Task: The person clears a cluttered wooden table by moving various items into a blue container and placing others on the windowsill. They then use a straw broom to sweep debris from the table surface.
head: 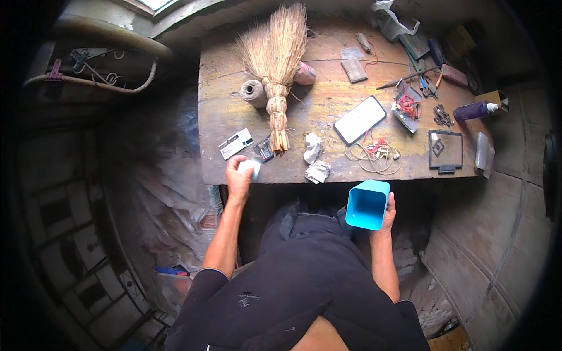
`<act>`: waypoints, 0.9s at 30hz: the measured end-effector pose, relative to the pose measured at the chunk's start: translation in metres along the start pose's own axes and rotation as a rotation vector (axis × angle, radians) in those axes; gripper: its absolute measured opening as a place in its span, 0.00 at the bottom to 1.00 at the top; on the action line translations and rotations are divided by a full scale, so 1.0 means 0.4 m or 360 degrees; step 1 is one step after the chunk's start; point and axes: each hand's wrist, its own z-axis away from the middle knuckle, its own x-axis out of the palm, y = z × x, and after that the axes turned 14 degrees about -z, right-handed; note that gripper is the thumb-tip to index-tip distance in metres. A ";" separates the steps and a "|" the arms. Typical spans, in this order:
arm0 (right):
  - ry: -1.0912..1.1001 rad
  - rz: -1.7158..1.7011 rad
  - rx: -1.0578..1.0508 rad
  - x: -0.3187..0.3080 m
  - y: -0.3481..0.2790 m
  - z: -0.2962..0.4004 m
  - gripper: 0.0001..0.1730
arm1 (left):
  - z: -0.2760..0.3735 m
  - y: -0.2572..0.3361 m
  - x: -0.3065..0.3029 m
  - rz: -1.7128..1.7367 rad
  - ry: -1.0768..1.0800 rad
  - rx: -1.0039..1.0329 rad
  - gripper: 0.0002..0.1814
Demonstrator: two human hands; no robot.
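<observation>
A light-blue plastic container (368,206) is in my right hand (389,213), held just off the front edge of the wooden table (246,172). Its squarish mouth faces me, and the inside looks bare. Between the thumb and fingers of my left hand (238,179) is a small pale item (249,168), too blurred to name exactly. That hand is over the table's front left edge. Just beyond it lie a white printed card (236,143) and a small dark packet (264,148). Two crumpled white wads (313,148) rest between my hands.
A straw hand broom (277,105) lies beside a twine spool (253,93). Right of it are a phone with a bright screen (360,119), tangled cords (373,157), a tray of red bits (407,107), a dark frame (446,151) and a purple bottle (474,110).
</observation>
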 end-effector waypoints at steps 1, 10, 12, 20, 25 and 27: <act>-0.0005 0.0000 -0.0010 -0.001 0.002 -0.002 0.35 | -0.047 -0.020 -0.034 -0.0042 0.0012 -0.0064 0.25; -0.0029 0.0015 -0.0122 -0.042 -0.017 0.028 0.32 | -0.276 0.020 -0.163 -0.0970 -0.0359 0.0023 0.29; -0.0030 0.0002 -0.0141 -0.050 -0.015 0.036 0.32 | -0.285 0.047 -0.151 -0.1499 -0.0408 0.0259 0.29; -0.0040 -0.0007 -0.0150 -0.046 0.013 0.051 0.33 | -0.296 0.067 -0.120 -0.1927 -0.0419 0.0473 0.31; -0.0017 -0.0018 -0.0165 -0.021 0.029 0.060 0.33 | -0.315 0.039 -0.123 -0.1972 -0.0496 0.0375 0.31; -0.0021 -0.0021 -0.0185 -0.028 0.032 0.056 0.34 | -0.319 0.035 -0.123 -0.1984 -0.0461 0.0433 0.31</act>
